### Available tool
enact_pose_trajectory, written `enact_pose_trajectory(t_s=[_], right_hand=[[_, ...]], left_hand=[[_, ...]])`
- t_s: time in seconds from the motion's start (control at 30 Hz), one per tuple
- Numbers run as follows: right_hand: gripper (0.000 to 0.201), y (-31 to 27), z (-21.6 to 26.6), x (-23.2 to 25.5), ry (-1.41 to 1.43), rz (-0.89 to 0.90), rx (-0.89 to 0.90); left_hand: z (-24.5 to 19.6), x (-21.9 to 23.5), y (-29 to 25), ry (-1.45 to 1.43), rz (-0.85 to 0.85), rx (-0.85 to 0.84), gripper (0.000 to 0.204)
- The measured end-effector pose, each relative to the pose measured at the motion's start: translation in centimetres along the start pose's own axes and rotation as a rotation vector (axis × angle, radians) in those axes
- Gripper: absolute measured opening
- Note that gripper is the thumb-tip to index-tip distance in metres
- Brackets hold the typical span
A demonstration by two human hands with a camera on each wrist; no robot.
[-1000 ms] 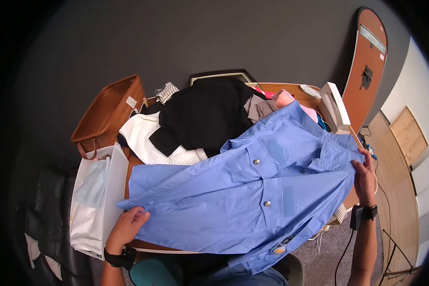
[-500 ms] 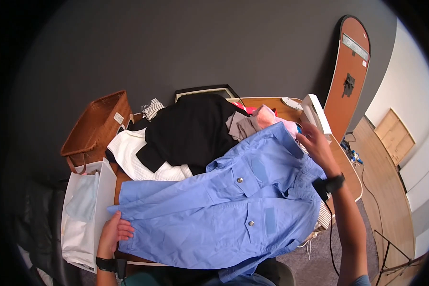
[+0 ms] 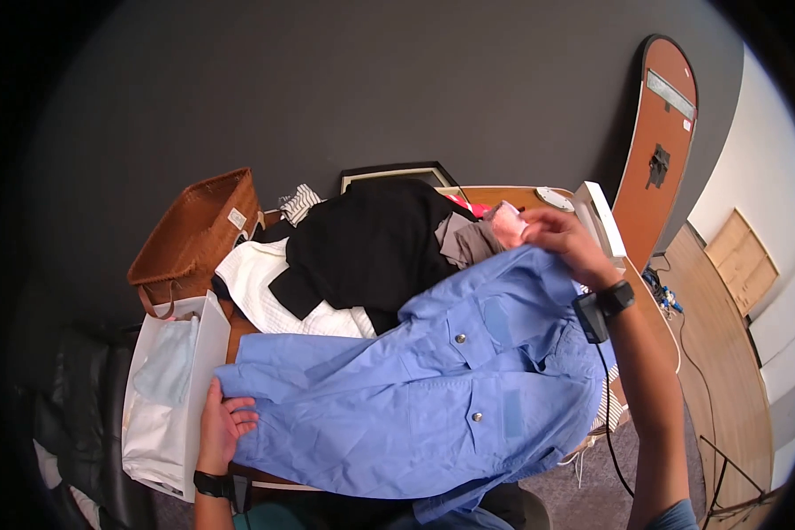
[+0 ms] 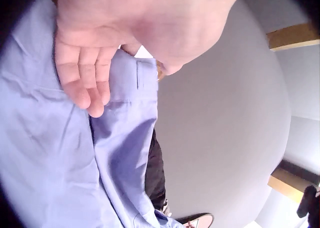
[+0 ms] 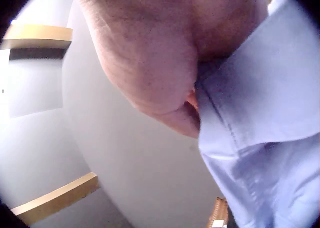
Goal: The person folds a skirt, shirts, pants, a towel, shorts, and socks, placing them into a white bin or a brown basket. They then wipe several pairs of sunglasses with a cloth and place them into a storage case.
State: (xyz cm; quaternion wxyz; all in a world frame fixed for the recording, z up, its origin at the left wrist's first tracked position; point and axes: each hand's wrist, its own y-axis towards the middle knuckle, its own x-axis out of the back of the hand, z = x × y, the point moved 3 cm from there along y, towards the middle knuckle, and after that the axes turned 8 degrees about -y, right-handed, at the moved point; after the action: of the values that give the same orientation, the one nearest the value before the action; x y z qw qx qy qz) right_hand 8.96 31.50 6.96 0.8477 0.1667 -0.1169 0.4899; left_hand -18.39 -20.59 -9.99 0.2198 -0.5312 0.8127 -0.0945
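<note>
A blue long-sleeved shirt point(image 3: 433, 406) with metal-buttoned chest pockets lies spread across the table, front up. At its collar end, my right hand point(image 3: 570, 246) pinches the blue fabric between thumb and fingers. The right wrist view shows a fold of the shirt point(image 5: 260, 103) running up into that hand point(image 5: 155, 53). My left hand point(image 3: 223, 426) is at the sleeve end on the left, thumb and index finger pinching the cuff's edge. Its other fingers point(image 4: 92, 83) lie extended over the cloth in the left wrist view.
Behind the shirt lie a black garment point(image 3: 362, 247), a white garment point(image 3: 256, 274) and a pink cloth point(image 3: 506, 225). On the left stand a brown wicker basket point(image 3: 194, 225) and a white box point(image 3: 205, 380) holding pale items. A white box point(image 3: 599, 221) stands at the back right.
My right hand has let go of the shirt's right edge, moved up and inward, and taken hold at the collar. The left hand has stayed by the cuff, its fingers straightening.
</note>
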Motion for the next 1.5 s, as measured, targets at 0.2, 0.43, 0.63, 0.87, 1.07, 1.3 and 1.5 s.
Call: enact_pose_trajectory(t_s=[0.2,0.43,0.63,0.87,1.07,1.3,1.5], right_hand=[[0.018,-13.5,1.0,7.6,-0.25,-0.453,0.252],[0.037,-24.1,-6.8,-1.1,-0.007,0.757,-0.58],[0.054,-21.4,-5.9,-4.8,-0.125,-0.016,-0.468],[0.051,-19.7,-7.0,-6.2,-0.052,0.007,-0.316],[0.015,-24.1,-0.1,-4.0,0.064,0.586,0.107],[0.034,-25.9,-3.4,-3.7,-0.114,0.769,-0.41],[0.067,-22.0,-7.9,5.4,-0.662,-0.395,-0.184]], left_hand=[[-3.2,-2.4,-3.2,-0.315,-0.09,-0.223,0.061],[1.1,2.7,-0.5,-0.013,0.071,-0.016,0.029],[0.0,-0.8,-1.8,0.214,0.132,-0.192,0.016],[-1.8,0.1,-2.6,0.247,0.03,-0.362,0.026],[-3.8,0.5,-3.6,0.352,0.026,-0.483,0.025],[-4.0,-1.8,-6.3,1.444,0.097,-0.467,0.025],[-7.2,-8.3,-1.3,1.304,0.31,-0.907,0.044]])
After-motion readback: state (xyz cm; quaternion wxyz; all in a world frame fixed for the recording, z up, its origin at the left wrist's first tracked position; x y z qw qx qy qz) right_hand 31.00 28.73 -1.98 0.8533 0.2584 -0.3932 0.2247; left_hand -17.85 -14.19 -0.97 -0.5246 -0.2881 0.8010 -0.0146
